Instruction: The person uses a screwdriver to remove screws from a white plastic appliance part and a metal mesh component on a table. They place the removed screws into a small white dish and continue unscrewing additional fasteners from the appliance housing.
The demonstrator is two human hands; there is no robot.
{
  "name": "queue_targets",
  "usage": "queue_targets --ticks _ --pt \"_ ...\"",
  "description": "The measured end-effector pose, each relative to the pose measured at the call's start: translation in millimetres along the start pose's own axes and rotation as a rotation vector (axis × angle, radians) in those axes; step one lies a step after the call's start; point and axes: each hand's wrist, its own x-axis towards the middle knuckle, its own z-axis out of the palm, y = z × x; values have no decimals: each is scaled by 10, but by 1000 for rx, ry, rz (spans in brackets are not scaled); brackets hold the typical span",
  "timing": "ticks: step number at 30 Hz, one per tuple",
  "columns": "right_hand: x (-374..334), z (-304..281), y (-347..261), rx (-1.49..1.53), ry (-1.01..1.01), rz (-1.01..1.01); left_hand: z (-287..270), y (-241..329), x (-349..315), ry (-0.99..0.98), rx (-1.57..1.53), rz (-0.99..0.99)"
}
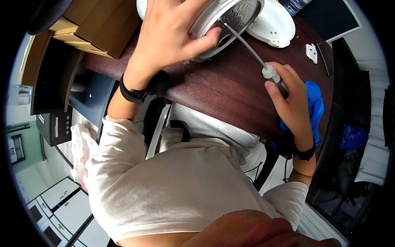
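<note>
Face [265, 232], left grip [170, 35] on housing [242, 16], right grip [293, 92] around screwdriver [269, 72]

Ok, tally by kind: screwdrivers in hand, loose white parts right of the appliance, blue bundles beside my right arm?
Screwdriver, in the right hand: 1
White parts, oval cover and small plate: 2
Blue bundle: 1
Total: 4

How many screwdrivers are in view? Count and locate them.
1: the screwdriver in the right hand, its tip at the white-rimmed part by the left hand. Others may be hidden.
</note>
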Motion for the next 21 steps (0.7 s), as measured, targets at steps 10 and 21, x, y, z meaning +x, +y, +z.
queue_targets --ticks 10,21 --pt "107 -380 78 189 -149 118 -74 -146 261 -293 80 104" --pt "479 -648 524 65 -250 245 121 -246 447 -191 5 295"
